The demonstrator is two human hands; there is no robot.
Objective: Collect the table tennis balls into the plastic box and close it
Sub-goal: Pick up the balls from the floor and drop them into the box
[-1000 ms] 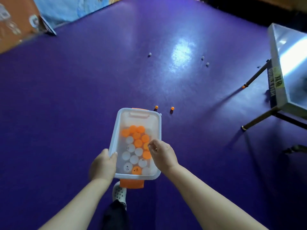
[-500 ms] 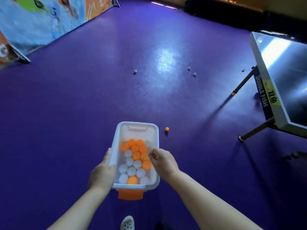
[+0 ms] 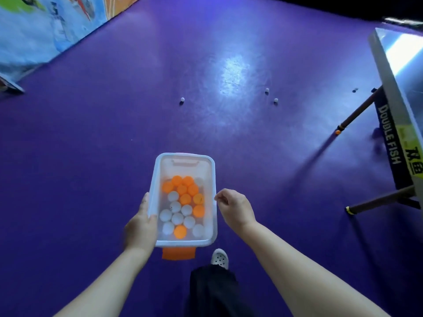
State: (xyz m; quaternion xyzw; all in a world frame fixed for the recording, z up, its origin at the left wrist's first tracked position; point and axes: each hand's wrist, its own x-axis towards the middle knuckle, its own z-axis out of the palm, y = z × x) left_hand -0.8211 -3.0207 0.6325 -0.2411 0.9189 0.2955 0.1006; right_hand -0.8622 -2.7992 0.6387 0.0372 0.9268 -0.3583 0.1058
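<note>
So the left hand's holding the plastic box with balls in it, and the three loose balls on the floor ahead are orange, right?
Not quite. In the head view the left hand holds the plastic box with balls in it, but the three loose balls on the floor ahead are white, not orange.

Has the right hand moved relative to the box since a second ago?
Yes. The right hand hung over the inside of the plastic box; now it is outside the right rim, shifted rightward.
</note>
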